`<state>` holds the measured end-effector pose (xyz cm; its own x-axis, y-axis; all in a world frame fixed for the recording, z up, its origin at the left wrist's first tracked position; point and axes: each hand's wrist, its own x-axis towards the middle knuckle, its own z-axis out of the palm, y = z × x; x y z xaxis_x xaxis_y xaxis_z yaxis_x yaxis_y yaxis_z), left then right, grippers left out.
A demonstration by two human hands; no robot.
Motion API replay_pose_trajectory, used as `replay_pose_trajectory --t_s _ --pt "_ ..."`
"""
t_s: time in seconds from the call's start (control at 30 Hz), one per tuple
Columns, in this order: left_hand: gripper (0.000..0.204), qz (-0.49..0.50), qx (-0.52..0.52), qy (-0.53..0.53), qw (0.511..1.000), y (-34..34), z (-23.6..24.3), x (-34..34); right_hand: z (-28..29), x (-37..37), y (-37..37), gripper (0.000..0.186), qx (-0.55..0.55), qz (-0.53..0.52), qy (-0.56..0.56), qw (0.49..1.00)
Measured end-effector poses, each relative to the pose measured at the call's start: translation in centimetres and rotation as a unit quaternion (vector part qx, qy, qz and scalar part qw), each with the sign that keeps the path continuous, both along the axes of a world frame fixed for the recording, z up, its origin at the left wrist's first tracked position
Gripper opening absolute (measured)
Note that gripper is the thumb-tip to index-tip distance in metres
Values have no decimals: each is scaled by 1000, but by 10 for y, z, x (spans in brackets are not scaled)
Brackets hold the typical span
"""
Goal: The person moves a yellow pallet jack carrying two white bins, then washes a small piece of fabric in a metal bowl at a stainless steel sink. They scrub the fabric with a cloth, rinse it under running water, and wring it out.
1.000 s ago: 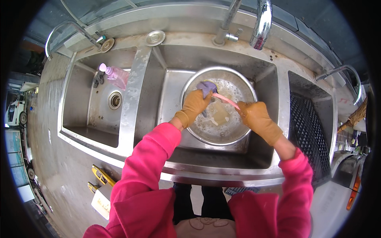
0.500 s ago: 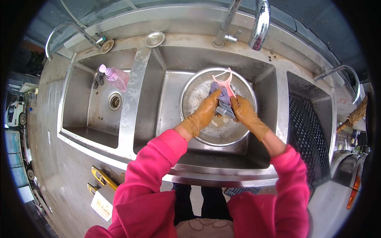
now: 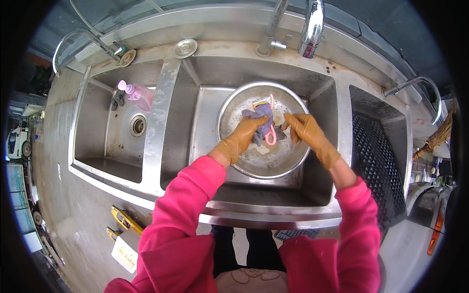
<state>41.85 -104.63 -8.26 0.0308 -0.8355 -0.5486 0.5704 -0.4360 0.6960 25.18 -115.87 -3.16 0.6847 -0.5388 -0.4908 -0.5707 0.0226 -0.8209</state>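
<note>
A round steel basin [image 3: 243,161] of foamy water sits in the middle sink [image 3: 177,132]. My left hand [image 3: 243,136], in a tan rubber glove, is closed on a purple-grey cloth [image 3: 261,111] wrapped round a pink peeler-like tool [image 3: 271,138], its handle loop hanging downward and its forked head at the top. My right hand [image 3: 308,133], gloved alike, is just right of the cloth with fingers curled and apart; I see nothing held in it. A pale, shapeless piece of something lies in the water beneath the cloth.
The left sink [image 3: 88,127] holds a pink bottle [image 3: 139,97] and a grey scrubber [image 3: 117,100]. Black ribbed mats [image 3: 376,161] lie in the right sink. Taps [image 3: 310,29] rise behind; two drain lids [image 3: 185,48] rest on the rim. Yellow objects [image 3: 124,219] are below at left.
The pink tool has turned, its handle now hanging down with the cloth around it. My right hand has let go and moved rightward, off the tool.
</note>
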Motion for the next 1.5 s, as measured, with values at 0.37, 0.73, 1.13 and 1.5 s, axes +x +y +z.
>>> replay_pose_trajectory --t_s 0.37,0.73,1.13,1.5 --pt "35 -48 16 -20 998 -5 20 -11 -33 5 -2 42 78 -172 -168 968" --pt "36 12 -7 -35 999 9 2 -19 -27 15 -12 35 26 -224 -269 937" --pt "23 48 70 93 992 9 10 -7 -33 14 -1 36 28 -153 -148 977" --pt "32 40 42 160 985 16 8 -9 -34 26 7 34 300 -190 -256 899"
